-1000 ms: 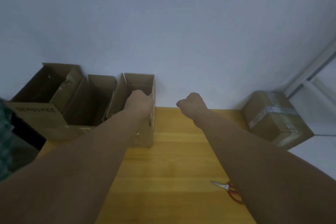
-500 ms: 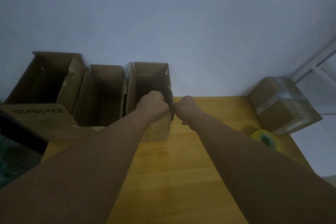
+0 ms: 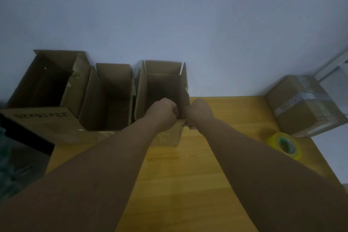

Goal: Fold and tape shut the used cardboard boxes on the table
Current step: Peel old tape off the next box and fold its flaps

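Three open cardboard boxes stand in a row against the back wall. The rightmost open box point(image 3: 162, 83) is the nearest to my hands. My left hand point(image 3: 163, 113) grips its near rim with curled fingers. My right hand point(image 3: 197, 112) grips the near right corner of the same box, fingers curled round the edge. The middle open box point(image 3: 113, 92) and the large left box point(image 3: 50, 81) stand untouched, flaps up. A yellow tape roll point(image 3: 285, 145) lies on the wooden table point(image 3: 188, 175) to the right of my right arm.
A taped-shut box point(image 3: 303, 105) sits at the table's back right corner. The wall runs right behind the boxes. Dark clutter lies beyond the table's left edge point(image 3: 18, 156). A white frame stands at the far right.
My right hand moved left from mid-table to the rightmost open box and took hold of its corner beside my left hand. The view shifted, bringing the tape roll in and losing the scissors.
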